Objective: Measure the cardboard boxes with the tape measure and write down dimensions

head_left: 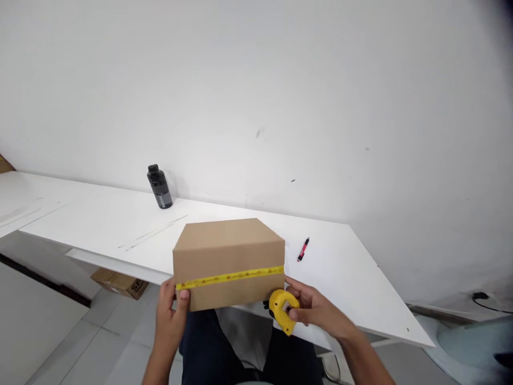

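A closed brown cardboard box (224, 251) stands tilted at the front edge of the white table, above my lap. Across its near side runs a narrow yellow strip (236, 276) with orange print. My left hand (170, 313) grips the box's lower left corner, its thumb on the front just under the strip's left end. At the lower right corner, my right hand (312, 310) holds a yellow tape measure (284, 311) with a black part on its left side. Its fingers reach behind the case, near the box. Whether the strip joins the tape measure is hidden.
Right of the box, a red and black pen (303, 249) lies on the white table (344, 267), by white paper. A dark water bottle (159, 187) stands near the wall. Below the table, another cardboard box (120, 282) rests on the floor. A cable (495, 306) hangs at right.
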